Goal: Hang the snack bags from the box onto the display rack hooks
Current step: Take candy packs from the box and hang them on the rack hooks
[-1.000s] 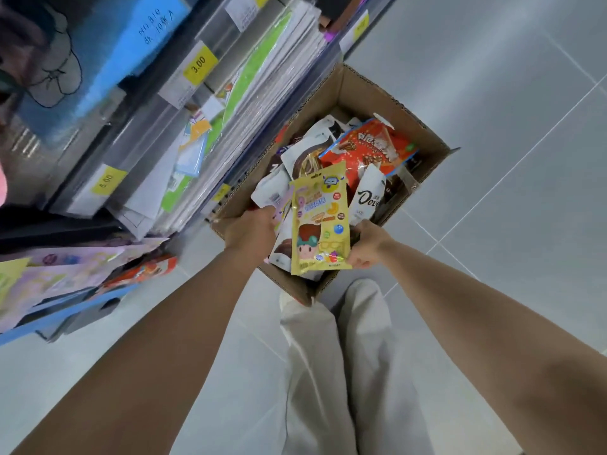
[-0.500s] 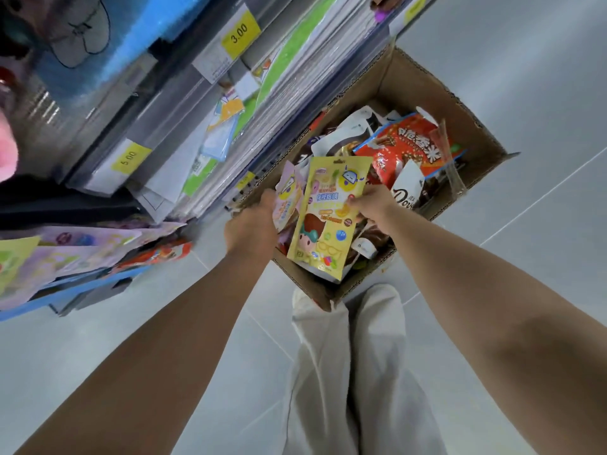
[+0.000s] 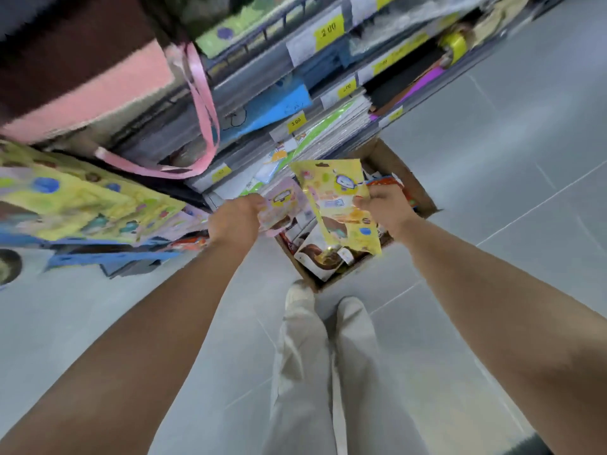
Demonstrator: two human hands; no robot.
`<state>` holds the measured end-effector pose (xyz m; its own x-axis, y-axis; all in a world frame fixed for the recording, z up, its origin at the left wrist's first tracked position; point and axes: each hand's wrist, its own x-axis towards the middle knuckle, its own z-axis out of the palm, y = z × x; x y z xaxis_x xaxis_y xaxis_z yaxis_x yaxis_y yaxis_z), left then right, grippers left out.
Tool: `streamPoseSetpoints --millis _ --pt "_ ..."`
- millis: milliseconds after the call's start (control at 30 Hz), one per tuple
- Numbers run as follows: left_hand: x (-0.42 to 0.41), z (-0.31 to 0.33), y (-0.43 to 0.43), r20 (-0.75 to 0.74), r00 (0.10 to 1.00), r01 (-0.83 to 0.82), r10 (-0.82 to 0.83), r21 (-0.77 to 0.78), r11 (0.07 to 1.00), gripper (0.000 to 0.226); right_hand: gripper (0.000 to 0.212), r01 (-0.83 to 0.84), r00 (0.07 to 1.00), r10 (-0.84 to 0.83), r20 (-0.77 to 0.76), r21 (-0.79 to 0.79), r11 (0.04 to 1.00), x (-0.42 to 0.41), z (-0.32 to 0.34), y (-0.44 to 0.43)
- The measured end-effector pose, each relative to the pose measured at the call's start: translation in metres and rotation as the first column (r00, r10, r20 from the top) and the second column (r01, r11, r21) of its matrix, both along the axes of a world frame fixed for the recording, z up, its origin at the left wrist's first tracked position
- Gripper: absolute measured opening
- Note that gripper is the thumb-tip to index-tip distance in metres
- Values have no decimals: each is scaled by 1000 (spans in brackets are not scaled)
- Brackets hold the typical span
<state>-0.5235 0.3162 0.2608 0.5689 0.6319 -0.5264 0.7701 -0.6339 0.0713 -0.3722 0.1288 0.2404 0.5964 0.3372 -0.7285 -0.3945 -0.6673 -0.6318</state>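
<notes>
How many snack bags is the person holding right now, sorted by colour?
Yellow bag, in the right hand: 1
Pink bag, in the left hand: 1
Total held: 2
Bags lying in the box are too blurred to count.

We see open floor (image 3: 509, 142) right of the box (image 3: 417, 195); shelving (image 3: 249, 77) and hanging bags (image 3: 82, 198) crowd our left side.

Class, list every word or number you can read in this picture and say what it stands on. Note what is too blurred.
"2.00": upper price tag, yellow, on a shelf rail.
"3.00": lower price tag, yellow, on a shelf rail.
Middle price tag: too blurred to read.
Yellow snack bag and pink snack bag: print too blurred to read.
</notes>
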Motion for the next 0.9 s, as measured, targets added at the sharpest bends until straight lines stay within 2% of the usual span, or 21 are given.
streamPoseSetpoints --millis 100,167,233,333,400,467,533,667,833,900 --pt "-24 68 -4 62 998 -35 31 63 997 45 21 -65 997 63 38 61 996 -5 67 0" --pt "-45 114 -7 135 986 -109 98 74 991 41 4 -119 991 125 -42 135 984 -17 110 4" --pt "-61 150 -10 238 954 -197 182 39 980 39 7 -153 975 183 -129 212 965 -26 147 10" --pt "-104 213 -1 352 904 -283 244 62 957 36 12 -191 952 254 -169 320 928 -52 210 33" --pt "-130 247 11 415 865 -344 280 85 935 35 14 -239 945 293 -144 308 921 -72 245 51" --pt "-154 275 23 423 857 -371 294 110 922 36 25 -258 959 278 -54 239 936 -95 275 69" --pt "-174 298 33 440 842 -392 311 105 914 40 37 -262 964 246 105 196 945 -115 301 89" --pt "-212 334 56 523 781 -436 342 66 897 48 43 -268 943 220 252 179 946 -155 342 119" --pt "-240 373 89 578 801 -278 154 131 952 36 44 -358 911 250 328 327 875 -201 381 149" --pt "-246 391 102 635 767 -162 90 57 985 32 43 -418 881 280 382 346 840 -216 398 157"
